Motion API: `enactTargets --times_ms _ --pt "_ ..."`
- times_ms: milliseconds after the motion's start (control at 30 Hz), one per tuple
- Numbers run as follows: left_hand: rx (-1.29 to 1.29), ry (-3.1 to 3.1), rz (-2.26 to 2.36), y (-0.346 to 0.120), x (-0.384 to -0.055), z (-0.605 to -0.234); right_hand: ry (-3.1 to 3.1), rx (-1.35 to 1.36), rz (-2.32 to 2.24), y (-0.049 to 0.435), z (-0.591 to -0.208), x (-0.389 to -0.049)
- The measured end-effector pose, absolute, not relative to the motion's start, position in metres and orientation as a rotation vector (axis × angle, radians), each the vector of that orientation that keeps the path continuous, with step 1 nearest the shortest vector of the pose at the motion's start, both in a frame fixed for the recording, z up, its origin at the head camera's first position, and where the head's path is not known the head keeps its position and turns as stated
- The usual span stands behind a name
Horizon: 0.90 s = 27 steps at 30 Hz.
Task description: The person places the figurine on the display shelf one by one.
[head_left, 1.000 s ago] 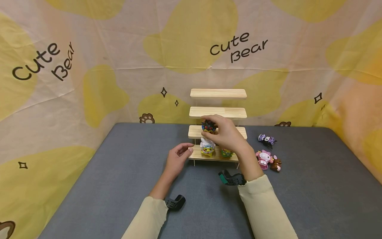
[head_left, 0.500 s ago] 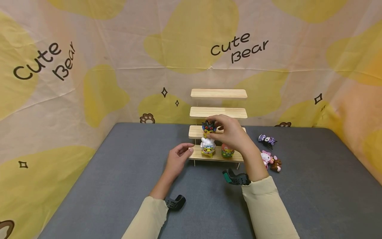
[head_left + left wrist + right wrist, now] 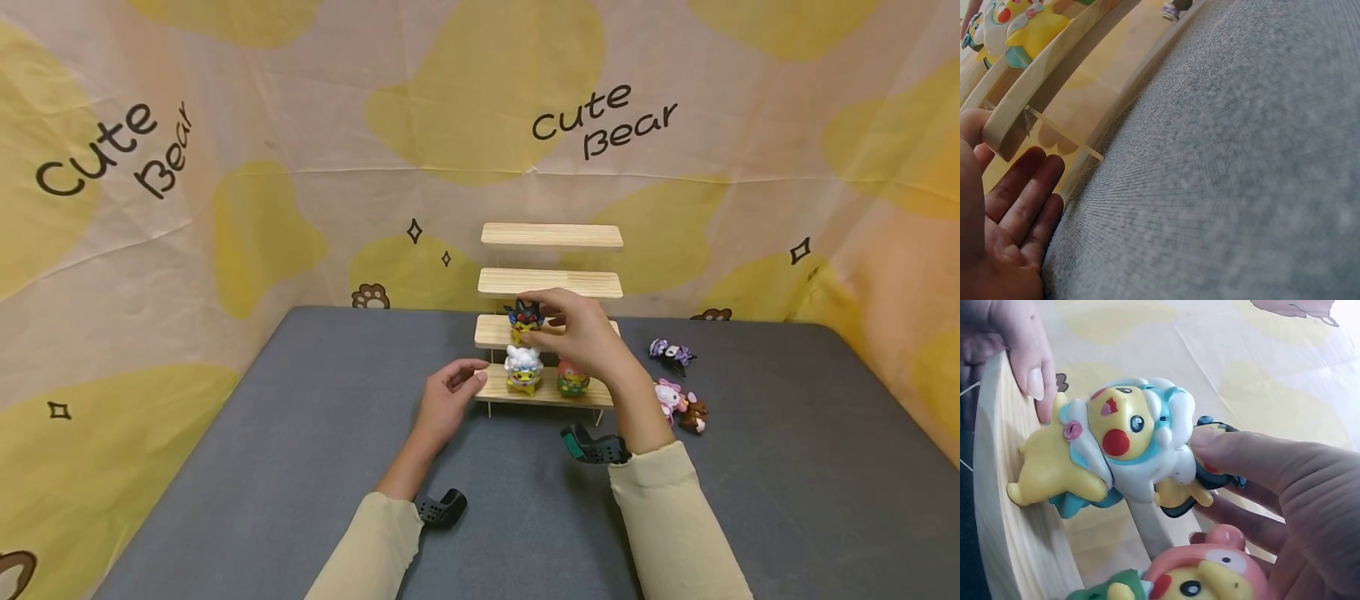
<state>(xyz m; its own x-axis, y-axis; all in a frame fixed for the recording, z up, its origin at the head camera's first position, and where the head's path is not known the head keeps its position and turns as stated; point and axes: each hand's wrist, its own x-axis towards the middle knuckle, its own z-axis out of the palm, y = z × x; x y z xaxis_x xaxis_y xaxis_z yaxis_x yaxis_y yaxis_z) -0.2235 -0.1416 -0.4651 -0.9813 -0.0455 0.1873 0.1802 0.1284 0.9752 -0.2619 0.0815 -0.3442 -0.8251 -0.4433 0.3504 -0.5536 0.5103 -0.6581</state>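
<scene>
A tiered wooden display shelf [image 3: 551,283] stands on the table. My right hand [image 3: 581,333] pinches a small yellow figurine in a black hood [image 3: 523,321] between thumb and fingers, at the left part of the second tier from the bottom. Below it, a yellow figurine in a white fluffy hood [image 3: 523,371] stands on the lowest tier; a yellow figurine in a pink hood [image 3: 1210,572] is to its right. My left hand [image 3: 448,404] holds the left end of the lowest board [image 3: 1016,115], thumb against its edge and several fingers stretched out below.
Right of the shelf, a purple and black figurine [image 3: 671,352] lies on the grey table [image 3: 300,467]. Nearer are a pink and white figurine [image 3: 667,398] and a brown one [image 3: 694,415]. A patterned cloth [image 3: 450,100] hangs behind the table.
My right hand has shifted slightly right and its grip on the black-hooded figurine has altered, showing more of the figurine. The pink-hooded figurine shows more too. My left hand stays put.
</scene>
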Motion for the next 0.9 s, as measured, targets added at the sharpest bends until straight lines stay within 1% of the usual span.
enactTargets --times_ms 167,367,500,667,900 --pt "-0.114 -2.228 -1.957 -0.138 -0.224 -0.464 -2.603 0.81 1.214 0.094 -0.339 -0.257" --pt "-0.107 -2.242 -1.954 -0.137 -0.225 -0.465 -2.59 0.66 1.204 0.121 -0.338 -0.247" --pt "-0.094 -2.236 -1.96 -0.139 -0.224 -0.467 -2.554 0.616 1.202 0.139 -0.343 -0.242" --pt "-0.096 -2.242 -1.954 -0.14 -0.223 -0.466 -2.51 0.59 1.094 0.162 -0.353 -0.238" --pt "-0.092 -2.256 -1.952 -0.141 -0.222 -0.463 -2.53 0.407 1.082 0.194 -0.373 -0.235"
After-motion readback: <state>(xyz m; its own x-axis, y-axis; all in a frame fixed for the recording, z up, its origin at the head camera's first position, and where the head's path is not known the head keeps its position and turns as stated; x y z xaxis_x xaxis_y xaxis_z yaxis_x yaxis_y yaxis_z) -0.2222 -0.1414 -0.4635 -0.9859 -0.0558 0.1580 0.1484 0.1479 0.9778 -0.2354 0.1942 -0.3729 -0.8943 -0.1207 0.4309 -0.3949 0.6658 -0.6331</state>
